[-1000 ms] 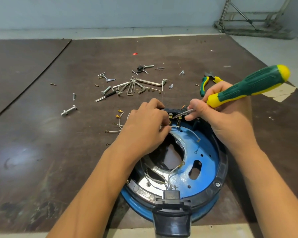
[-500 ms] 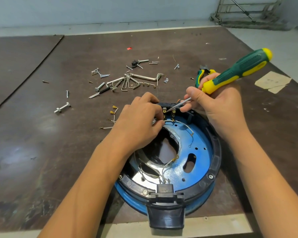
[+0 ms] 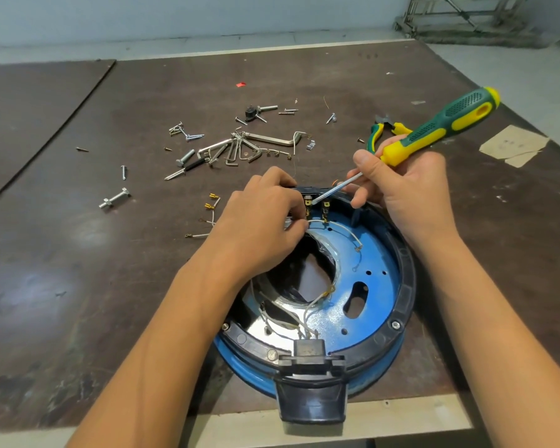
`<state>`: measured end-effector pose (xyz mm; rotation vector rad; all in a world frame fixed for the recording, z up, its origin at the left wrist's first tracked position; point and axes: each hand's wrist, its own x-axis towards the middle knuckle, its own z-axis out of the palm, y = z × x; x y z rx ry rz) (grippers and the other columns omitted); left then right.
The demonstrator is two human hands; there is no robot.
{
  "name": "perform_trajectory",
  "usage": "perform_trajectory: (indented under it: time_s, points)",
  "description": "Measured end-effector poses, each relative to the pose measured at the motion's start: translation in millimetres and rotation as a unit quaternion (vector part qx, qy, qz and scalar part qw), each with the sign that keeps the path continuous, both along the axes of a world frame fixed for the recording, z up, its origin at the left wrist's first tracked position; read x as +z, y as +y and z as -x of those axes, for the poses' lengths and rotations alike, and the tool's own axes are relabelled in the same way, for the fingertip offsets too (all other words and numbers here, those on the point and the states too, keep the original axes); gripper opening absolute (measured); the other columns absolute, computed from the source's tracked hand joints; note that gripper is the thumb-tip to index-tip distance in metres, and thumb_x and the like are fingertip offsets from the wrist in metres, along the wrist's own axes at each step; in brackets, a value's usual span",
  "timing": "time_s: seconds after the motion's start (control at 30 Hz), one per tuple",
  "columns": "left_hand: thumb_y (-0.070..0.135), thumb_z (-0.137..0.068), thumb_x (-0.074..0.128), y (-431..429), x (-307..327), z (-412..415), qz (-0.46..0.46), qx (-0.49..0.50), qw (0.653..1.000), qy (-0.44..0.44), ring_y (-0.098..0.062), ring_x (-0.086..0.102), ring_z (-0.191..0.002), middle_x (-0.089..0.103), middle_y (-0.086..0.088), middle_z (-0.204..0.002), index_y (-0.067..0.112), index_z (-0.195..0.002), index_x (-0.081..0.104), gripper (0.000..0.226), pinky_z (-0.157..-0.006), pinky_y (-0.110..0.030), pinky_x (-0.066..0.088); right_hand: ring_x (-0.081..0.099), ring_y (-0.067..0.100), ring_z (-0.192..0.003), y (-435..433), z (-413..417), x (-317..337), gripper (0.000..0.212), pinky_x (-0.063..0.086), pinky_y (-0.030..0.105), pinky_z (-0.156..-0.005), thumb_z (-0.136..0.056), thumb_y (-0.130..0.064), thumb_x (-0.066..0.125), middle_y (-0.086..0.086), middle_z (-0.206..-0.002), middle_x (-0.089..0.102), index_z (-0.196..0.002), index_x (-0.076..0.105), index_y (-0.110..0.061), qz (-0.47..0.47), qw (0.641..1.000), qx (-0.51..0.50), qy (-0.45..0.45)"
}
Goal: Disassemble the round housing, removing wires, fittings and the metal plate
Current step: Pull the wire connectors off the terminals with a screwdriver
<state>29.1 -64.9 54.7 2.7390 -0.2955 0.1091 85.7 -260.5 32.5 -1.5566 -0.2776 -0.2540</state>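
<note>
Left of the round housing (image 3: pixel 401 305), which lies on the bench (image 3: pixel 78 286), are loose bolts (image 3: pixel 114 198) and hex keys (image 3: pixel 236 147). The left hand (image 3: pixel 262 215) curls at the housing's far rim, pinching a white wire (image 3: pixel 314 222) below the terminals (image 3: pixel 317 203). The right hand (image 3: pixel 411 185) grips a green-yellow screwdriver (image 3: pixel 434 130), its tip on a terminal. Pliers (image 3: pixel 377 132) lie beyond the housing.
</note>
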Motion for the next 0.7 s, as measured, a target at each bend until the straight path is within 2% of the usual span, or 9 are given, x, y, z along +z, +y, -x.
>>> perform_trajectory:
  time_s: [0.23,0.37,0.43,0.53,0.63,0.7]
  points:
    - [0.033,-0.095,0.063,-0.2,0.2,-0.1,0.002,-0.001,1.0,0.002,-0.018,0.046,-0.123,0.048,0.005,-0.133,0.026,-0.093,0.069,0.01,-0.101,-0.042,0.04,0.068,0.018,-0.052,0.8,0.6,0.8,0.022,0.063,0.035,-0.069,-0.099,-0.011,0.068,0.036,-0.071,0.06,-0.081,0.056,-0.007,0.01,1.0,-0.007,-0.008]
    - [0.032,-0.095,0.063,-1.0,1.0,0.4,0.006,-0.001,1.0,0.002,-0.018,0.046,-0.123,0.048,0.005,-0.132,0.026,-0.092,0.068,0.009,-0.102,-0.043,0.04,0.067,0.019,-0.05,-0.6,2.7,0.2,0.021,0.063,0.038,-0.069,-0.1,-0.01,0.068,0.04,-0.075,0.06,-0.083,0.055,-0.008,0.006,1.0,0.007,-0.028]
    - [0.032,-0.095,0.063,-0.7,1.1,0.4,0.006,-0.001,1.0,0.001,-0.018,0.046,-0.123,0.048,0.005,-0.132,0.026,-0.091,0.068,0.009,-0.101,-0.042,0.04,0.067,0.022,-0.049,-2.0,4.9,0.4,0.017,0.064,0.041,-0.068,-0.1,-0.009,0.067,0.035,-0.078,0.063,-0.09,0.054,-0.003,0.009,0.999,0.023,-0.044]
    - [0.032,-0.095,0.063,0.3,0.5,0.1,0.004,0.0,1.0,0.0,-0.018,0.045,-0.124,0.048,0.006,-0.133,0.025,-0.092,0.069,0.01,-0.102,-0.041,0.039,0.065,0.023,-0.047,-3.1,7.8,0.1,0.015,0.063,0.035,-0.069,-0.1,-0.007,0.066,0.033,-0.075,0.058,-0.09,0.054,-0.005,0.009,0.998,0.038,-0.054]
    - [0.033,-0.095,0.063,0.3,-0.6,0.1,0.003,-0.002,1.0,-0.003,-0.017,0.044,-0.124,0.047,0.006,-0.133,0.025,-0.093,0.069,0.01,-0.099,-0.038,0.037,0.062,0.021,-0.045,-3.2,8.9,1.8,0.018,0.064,0.039,-0.072,-0.1,-0.008,0.066,0.008,-0.064,0.062,-0.088,0.053,-0.014,0.02,0.997,0.042,-0.054]
    - [0.033,-0.095,0.063,0.7,-1.7,-0.2,0.001,-0.003,1.0,-0.005,-0.017,0.045,-0.124,0.047,0.006,-0.133,0.025,-0.094,0.069,0.011,-0.097,-0.037,0.036,0.061,0.02,-0.044,-2.5,8.3,3.3,0.018,0.065,0.047,-0.074,-0.1,-0.008,0.067,0.018,-0.068,0.062,-0.091,0.052,-0.013,0.022,0.998,0.04,-0.043]
